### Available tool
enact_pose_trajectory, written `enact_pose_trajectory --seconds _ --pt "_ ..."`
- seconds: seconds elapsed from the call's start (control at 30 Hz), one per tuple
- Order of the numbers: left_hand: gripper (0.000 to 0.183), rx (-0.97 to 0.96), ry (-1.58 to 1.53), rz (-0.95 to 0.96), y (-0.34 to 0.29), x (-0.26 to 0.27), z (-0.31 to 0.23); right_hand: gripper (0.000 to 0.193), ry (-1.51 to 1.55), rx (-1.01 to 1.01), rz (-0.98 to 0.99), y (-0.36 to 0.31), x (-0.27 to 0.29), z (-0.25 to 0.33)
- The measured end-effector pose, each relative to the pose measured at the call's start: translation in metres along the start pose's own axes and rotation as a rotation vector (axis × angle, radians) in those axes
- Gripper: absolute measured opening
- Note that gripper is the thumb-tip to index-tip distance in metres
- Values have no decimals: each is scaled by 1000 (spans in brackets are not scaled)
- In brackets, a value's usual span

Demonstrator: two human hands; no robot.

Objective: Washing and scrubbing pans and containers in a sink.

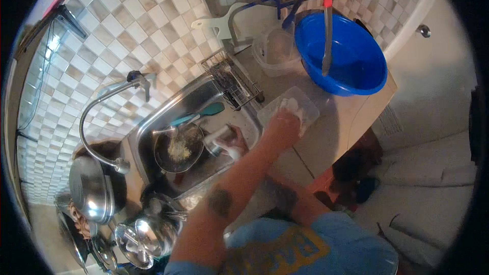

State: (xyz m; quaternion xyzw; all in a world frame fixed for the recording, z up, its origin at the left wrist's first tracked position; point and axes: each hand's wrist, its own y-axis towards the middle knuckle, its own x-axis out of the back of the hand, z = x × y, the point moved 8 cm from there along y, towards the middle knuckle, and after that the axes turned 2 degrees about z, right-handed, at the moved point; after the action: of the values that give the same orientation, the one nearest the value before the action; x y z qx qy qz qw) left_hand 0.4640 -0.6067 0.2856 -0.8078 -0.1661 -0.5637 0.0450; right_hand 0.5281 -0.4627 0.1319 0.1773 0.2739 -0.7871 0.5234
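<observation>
My forearms cross in front of me, the left one over the right. My left hand (283, 126) reaches to the right, fingers down in a clear square plastic container (311, 108) on the counter. Whitish, foamy-looking stuff (291, 105) lies around those fingers; what they grip is hidden. Over the sink (191, 91), my right hand (235, 147) is wrapped round a shiny metal cup (218, 138), which lies tilted; white suds cling to that hand. Beside the cup, a dark frying pan (178, 148) with yellowish residue sits in the basin. A teal-handled utensil (211, 109) rests behind it.
A blue basin (351, 66) and a clear round tub (273, 53) stand at the back right, red-handled tongs (327, 25) hanging before the basin. A wire rack (232, 81) sits on the sink's edge. A flexible faucet (89, 127) and metal pots (90, 188) are at left.
</observation>
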Motion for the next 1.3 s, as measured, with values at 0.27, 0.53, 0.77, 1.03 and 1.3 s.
enact_pose_trajectory --seconds 0.27,0.53,0.77,1.03,1.3 --pt "35 215 -145 547 39 -82 12 75 -540 154 137 -18 90 42" --pt "25 159 -192 279 23 -62 7 61 -184 148 380 -22 96 25" --pt "17 417 -1456 -706 -145 84 123 43 -178 396 251 -41 39 86" --pt "38 165 342 -725 -224 131 59 43 333 -274 245 -52 -60 51" --pt "28 239 -1005 -220 -259 83 129 37 -394 -279 356 -77 -108 64"
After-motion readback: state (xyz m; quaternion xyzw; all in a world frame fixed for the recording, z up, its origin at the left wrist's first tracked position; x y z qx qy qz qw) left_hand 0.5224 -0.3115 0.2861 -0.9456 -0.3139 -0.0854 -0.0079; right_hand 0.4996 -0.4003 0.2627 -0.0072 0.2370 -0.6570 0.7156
